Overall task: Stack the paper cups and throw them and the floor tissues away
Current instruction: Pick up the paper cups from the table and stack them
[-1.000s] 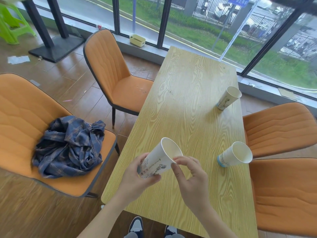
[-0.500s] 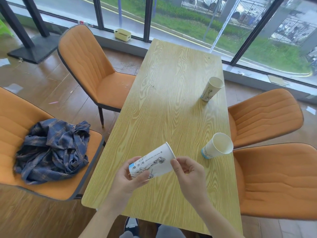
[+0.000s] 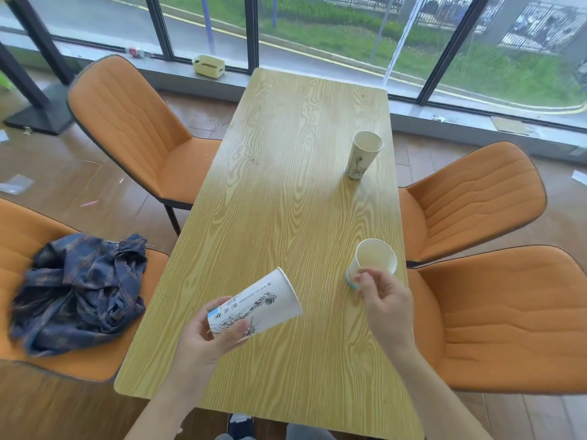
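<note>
My left hand (image 3: 209, 339) grips a white printed paper cup (image 3: 263, 304) by its base, tilted with the mouth pointing up and right, above the wooden table (image 3: 286, 201). My right hand (image 3: 386, 300) hovers with curled fingers right in front of a second paper cup (image 3: 374, 260) standing near the table's right edge; its fingertips are at the cup's lower side, and contact is unclear. A third paper cup (image 3: 365, 154) stands further back on the right. Tissue scraps (image 3: 16, 184) lie on the floor at the left.
Orange chairs flank the table: two on the left (image 3: 133, 134), two on the right (image 3: 476, 192). A crumpled blue plaid shirt (image 3: 79, 290) lies on the near left chair. A small yellow box (image 3: 208, 65) sits on the window sill. More paper (image 3: 579, 178) lies on the floor at the right.
My right hand left the held cup and moved right, up to the near cup on the table. The left hand keeps its cup, tilted further over.
</note>
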